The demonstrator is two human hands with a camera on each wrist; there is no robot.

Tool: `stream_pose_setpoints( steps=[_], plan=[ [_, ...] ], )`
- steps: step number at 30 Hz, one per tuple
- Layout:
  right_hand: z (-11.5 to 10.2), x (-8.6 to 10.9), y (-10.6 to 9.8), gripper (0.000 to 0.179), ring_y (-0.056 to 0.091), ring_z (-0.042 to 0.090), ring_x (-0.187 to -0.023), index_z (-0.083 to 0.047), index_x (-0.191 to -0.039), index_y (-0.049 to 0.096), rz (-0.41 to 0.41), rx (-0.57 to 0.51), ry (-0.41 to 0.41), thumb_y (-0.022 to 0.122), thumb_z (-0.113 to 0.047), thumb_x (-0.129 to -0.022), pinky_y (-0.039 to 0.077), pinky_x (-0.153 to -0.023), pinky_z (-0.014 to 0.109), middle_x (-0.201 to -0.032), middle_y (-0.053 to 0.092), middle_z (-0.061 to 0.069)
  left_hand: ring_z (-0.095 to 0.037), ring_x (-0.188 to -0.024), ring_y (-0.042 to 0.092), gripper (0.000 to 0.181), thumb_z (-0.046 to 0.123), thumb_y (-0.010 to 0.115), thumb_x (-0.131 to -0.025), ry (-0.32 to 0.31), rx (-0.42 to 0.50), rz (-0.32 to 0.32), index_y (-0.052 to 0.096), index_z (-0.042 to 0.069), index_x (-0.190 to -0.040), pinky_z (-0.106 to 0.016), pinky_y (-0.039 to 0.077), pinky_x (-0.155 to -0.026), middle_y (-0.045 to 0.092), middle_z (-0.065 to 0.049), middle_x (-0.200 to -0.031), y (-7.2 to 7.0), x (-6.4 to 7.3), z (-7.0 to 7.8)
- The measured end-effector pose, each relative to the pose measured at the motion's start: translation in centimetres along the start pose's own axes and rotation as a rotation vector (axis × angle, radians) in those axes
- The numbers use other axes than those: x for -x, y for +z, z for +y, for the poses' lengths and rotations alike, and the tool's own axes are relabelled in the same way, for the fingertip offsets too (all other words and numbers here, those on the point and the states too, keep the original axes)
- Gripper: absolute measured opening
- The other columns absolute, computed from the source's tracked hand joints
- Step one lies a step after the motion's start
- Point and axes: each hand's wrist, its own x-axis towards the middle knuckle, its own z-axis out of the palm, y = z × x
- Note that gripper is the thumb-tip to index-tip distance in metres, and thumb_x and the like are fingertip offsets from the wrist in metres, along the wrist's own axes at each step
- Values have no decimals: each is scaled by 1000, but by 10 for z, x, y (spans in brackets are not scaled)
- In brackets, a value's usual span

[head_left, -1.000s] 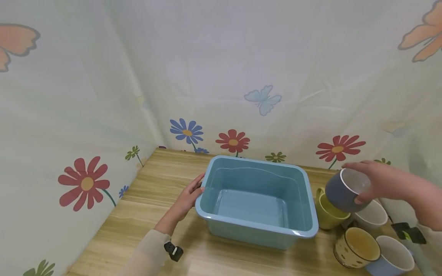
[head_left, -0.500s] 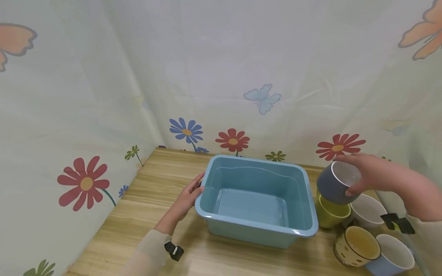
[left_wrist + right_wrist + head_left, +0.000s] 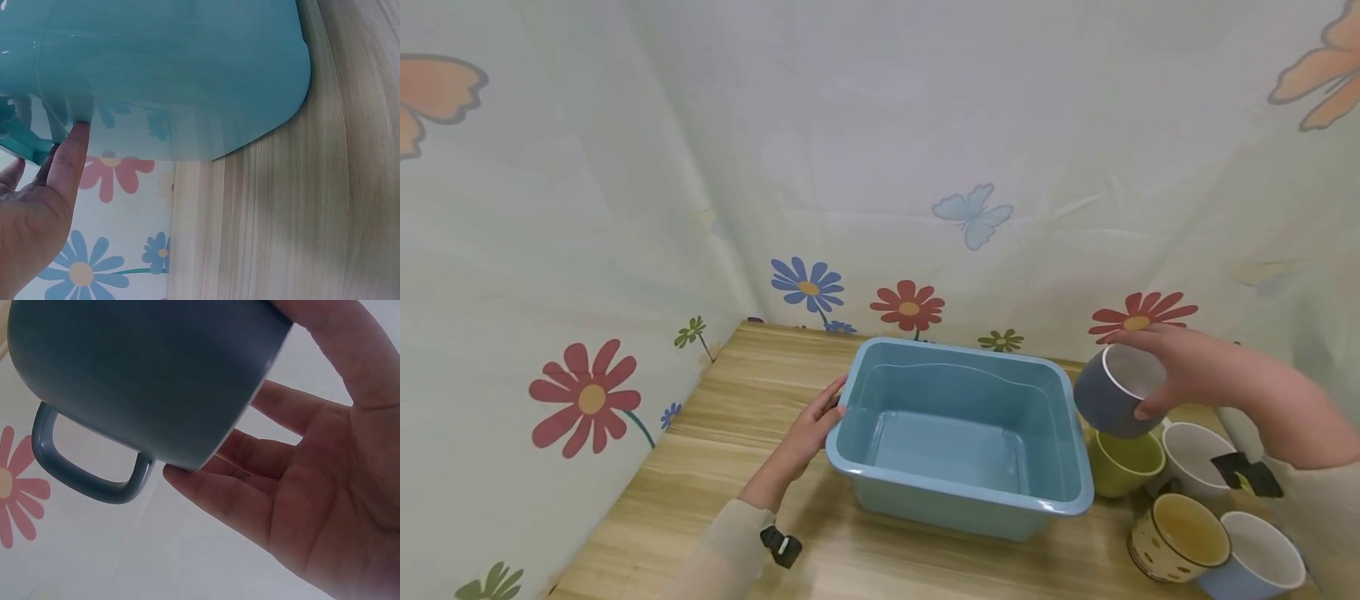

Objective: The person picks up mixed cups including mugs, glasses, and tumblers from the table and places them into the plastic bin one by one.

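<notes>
My right hand [image 3: 1183,371] grips a dark blue mug [image 3: 1105,398] by its rim, holding it tilted above a green mug [image 3: 1123,462]. Its pale inside faces toward my palm in the head view. In the right wrist view the mug's handle [image 3: 90,487] sticks out freely and the fingers spread around the rim. My left hand [image 3: 801,433] rests against the left side of a light blue plastic basin [image 3: 955,492]. In the left wrist view one straight fingertip touches the basin's outer wall [image 3: 187,62] just under its rim.
Beside the green mug stand a white-lined mug [image 3: 1198,454], a cream spotted mug [image 3: 1180,537] and a light blue mug [image 3: 1258,554], close together right of the basin. A flower-printed curtain [image 3: 865,167] rises behind the wooden table [image 3: 760,367] and along its left side.
My right hand has carried the dark blue mug leftward and slightly up, toward the basin's right rim. My left hand and the basin have stayed in place.
</notes>
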Motion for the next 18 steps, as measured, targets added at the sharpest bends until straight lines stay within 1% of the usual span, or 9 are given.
stream_pose_setpoints(
  steps=[2,5,10,12,15,18],
  plan=[
    [-3,-1,0,90,64,39,-103,1,-140,56,-1,-7,-3,96,-18,-62,58,-74,50,-132,61,31,-48,-142,47,61,27,46,-107,0,-1,0,26,19,-163,-55,54,-102,33,-25,-165,0,0,0],
    [-8,-4,-1,90,64,37,-104,2,-140,56,3,-4,-21,96,-20,-62,57,-74,48,-130,62,29,-48,-142,47,61,26,47,-107,0,1,7,26,18,-163,-54,55,-101,32,-26,-165,0,1,0],
    [-12,-8,-3,92,61,42,-110,5,-140,55,-4,20,-36,97,-21,-61,57,-75,47,-134,60,32,-47,-140,48,61,24,47,-106,-4,13,4,26,14,-163,-50,56,-99,32,-28,-164,1,2,3],
    [-14,-10,-4,92,61,43,-110,5,-139,56,-9,24,-38,97,-21,-61,57,-74,48,-135,59,33,-46,-140,49,62,24,47,-106,-7,21,2,26,14,-163,-49,56,-99,33,-27,-164,1,1,4],
    [-18,-13,-4,90,63,38,-106,3,-138,57,-12,13,-46,97,-22,-61,58,-75,47,-132,63,29,-45,-140,49,62,25,46,-106,-1,17,-5,26,13,-163,-48,57,-99,34,-28,-163,0,1,4],
    [-22,-16,-3,89,65,35,-105,2,-138,58,-15,1,-56,97,-22,-62,58,-77,49,-129,66,26,-44,-139,51,62,25,47,-106,0,18,-12,26,14,-163,-46,57,-97,35,-28,-162,0,1,4]
  ],
)
